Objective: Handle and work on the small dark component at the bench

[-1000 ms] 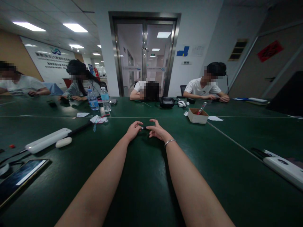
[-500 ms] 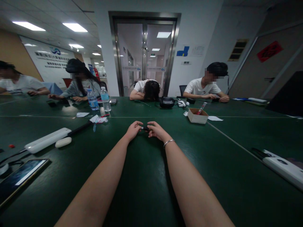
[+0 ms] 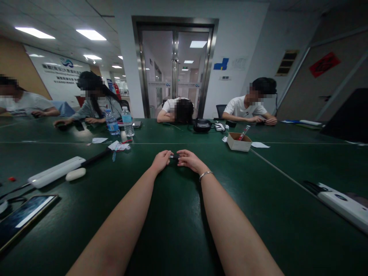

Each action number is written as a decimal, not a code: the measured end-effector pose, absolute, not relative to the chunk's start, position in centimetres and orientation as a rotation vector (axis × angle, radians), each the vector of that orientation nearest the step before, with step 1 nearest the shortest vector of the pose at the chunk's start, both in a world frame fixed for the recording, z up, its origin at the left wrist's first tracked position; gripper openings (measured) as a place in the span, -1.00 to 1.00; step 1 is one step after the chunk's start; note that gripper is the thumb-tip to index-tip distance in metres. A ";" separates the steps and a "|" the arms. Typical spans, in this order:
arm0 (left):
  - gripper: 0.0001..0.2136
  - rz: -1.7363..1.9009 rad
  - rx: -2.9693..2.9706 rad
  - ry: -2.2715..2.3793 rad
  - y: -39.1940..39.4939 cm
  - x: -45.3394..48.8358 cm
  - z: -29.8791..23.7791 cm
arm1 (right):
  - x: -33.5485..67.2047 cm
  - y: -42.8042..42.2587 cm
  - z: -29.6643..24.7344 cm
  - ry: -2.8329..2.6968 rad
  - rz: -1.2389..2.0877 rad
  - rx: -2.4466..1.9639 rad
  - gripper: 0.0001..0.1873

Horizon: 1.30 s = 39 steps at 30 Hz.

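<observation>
Both my arms stretch forward over the dark green table [image 3: 178,214]. My left hand [image 3: 161,160] and my right hand [image 3: 188,159] meet fingertip to fingertip above it. Between them they pinch a small dark object [image 3: 174,156] with a light tip; most of it is hidden by the fingers. Both hands have their fingers curled shut around it. A thin silver bracelet [image 3: 205,174] circles my right wrist.
A white bar-shaped device [image 3: 56,171] and a white oval piece [image 3: 75,174] lie to the left, a phone [image 3: 24,214] nearer me. A cardboard box [image 3: 238,141] sits ahead right, two water bottles [image 3: 127,121] ahead left. Another white device [image 3: 342,203] lies at right. Several people sit along the far side.
My hands have drawn closer together, and the right hand's raised fingers have folded down onto the small object. The view has shifted slightly.
</observation>
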<state>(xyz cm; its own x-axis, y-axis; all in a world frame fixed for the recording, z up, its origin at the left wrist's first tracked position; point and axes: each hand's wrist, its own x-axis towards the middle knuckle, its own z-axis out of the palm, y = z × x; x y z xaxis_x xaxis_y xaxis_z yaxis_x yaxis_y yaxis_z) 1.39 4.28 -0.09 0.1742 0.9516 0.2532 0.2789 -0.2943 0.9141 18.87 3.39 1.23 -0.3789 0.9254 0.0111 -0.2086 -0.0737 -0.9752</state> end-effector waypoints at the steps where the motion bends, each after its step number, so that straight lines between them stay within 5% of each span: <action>1: -0.71 1.142 1.681 1.160 4.2 1.4 0.0 | 18.9 3.3 1.3 -1.295 1.604 -0.859 -0.66; 8: -0.87 1.162 1.585 1.088 4.5 1.6 -0.2 | 18.7 3.2 1.4 -1.312 1.579 -0.891 -0.69; 30: -0.51 1.087 1.892 1.655 3.6 1.0 0.6 | 17.7 3.6 0.9 -1.636 1.396 -0.987 -0.62; 39: -0.56 1.036 1.942 1.541 3.9 1.0 0.3 | 17.4 3.6 1.0 -1.693 1.287 -1.131 -0.68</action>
<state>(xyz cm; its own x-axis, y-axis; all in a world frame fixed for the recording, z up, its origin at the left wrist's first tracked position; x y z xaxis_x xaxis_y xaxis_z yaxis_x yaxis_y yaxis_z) 0.96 3.94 0.28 0.0932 0.9565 0.2766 0.6177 -0.2734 0.7374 17.40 3.63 1.05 -0.3590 0.9328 0.0324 0.2179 0.1176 -0.9689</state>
